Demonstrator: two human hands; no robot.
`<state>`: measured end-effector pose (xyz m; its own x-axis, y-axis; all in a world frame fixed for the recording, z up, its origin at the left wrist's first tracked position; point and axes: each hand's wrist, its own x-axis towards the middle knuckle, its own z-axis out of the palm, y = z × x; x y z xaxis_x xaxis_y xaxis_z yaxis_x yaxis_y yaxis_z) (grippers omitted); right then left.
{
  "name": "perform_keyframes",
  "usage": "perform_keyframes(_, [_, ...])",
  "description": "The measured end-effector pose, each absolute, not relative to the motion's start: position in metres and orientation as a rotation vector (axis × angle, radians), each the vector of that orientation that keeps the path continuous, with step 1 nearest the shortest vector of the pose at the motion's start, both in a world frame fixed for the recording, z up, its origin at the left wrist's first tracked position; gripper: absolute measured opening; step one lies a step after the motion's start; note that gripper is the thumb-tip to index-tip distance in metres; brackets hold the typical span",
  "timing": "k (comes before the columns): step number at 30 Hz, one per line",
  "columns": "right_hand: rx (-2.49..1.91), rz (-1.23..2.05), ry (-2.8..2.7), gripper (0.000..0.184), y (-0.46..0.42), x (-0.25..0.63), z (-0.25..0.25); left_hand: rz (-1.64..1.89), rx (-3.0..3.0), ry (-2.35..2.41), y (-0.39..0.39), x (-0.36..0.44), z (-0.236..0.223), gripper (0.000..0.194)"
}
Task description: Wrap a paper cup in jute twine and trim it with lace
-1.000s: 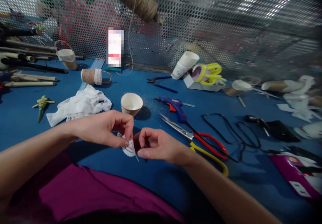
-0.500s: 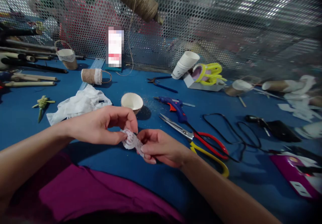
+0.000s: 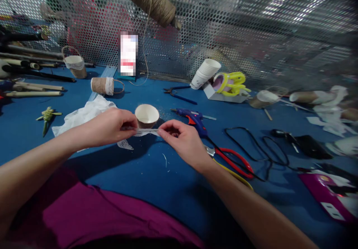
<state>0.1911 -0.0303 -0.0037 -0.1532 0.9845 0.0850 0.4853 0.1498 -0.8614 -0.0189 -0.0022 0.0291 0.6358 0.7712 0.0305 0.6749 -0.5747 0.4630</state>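
A narrow strip of white lace [image 3: 147, 131] is stretched between my two hands, just in front of an open paper cup [image 3: 147, 115]. The fingers of my left hand [image 3: 112, 127] pinch one end, and a loose tail of lace hangs below them. My right hand [image 3: 181, 139] pinches the other end between thumb and fingers. Behind my left forearm lies a crumpled heap of white lace [image 3: 86, 111]. A blue glue gun [image 3: 194, 116] rests beyond my right hand. Scissors [image 3: 235, 159] with red and yellow handles are partly hidden under my right wrist.
Twine-wrapped cup baskets [image 3: 102, 86] stand and lie at the back left. Pliers [image 3: 180, 93], stacked paper cups [image 3: 205, 73] and a yellow tape roll [image 3: 229, 83] sit toward the mesh screen. A black cord [image 3: 246, 129] loops at right. A twine spool [image 3: 151, 2] hangs above.
Both hands have moved up and away from my body toward the cup. The lace, bunched between my fingers before, is now drawn out straight.
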Motion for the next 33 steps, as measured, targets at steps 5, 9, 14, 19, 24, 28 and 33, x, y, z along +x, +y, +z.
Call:
perform_keyframes(5, [-1.401,0.672,-1.838,0.005,-0.024,0.188,-0.01,0.318,2.48,1.213,0.005,-0.02,0.022,0.011])
perform_keyframes(9, [-1.389,0.578,-1.878,0.007,-0.023,0.187,-0.01,0.315,2.473,1.225,0.009,-0.021,0.019,0.011])
perform_keyframes(14, [-1.404,0.578,-1.875,0.007,-0.019,0.187,-0.012,0.289,2.472,1.236,0.012,-0.021,0.018,0.012])
perform_keyframes(19, [-1.425,0.581,-1.88,0.01,-0.017,0.188,-0.013,0.291,2.477,1.23,0.015,-0.022,0.015,0.013])
perform_keyframes(24, [-1.408,0.574,-1.898,0.01,-0.016,0.189,-0.013,0.326,2.479,1.211,0.018,-0.024,0.011,0.014])
perform_keyframes(28, [-1.402,0.563,-1.909,0.01,-0.014,0.189,-0.013,0.343,2.497,1.195,0.02,-0.026,0.008,0.013])
perform_keyframes(33, [-1.388,0.54,-1.919,0.009,-0.013,0.188,-0.014,0.426,2.52,1.168,0.023,-0.028,0.003,0.014])
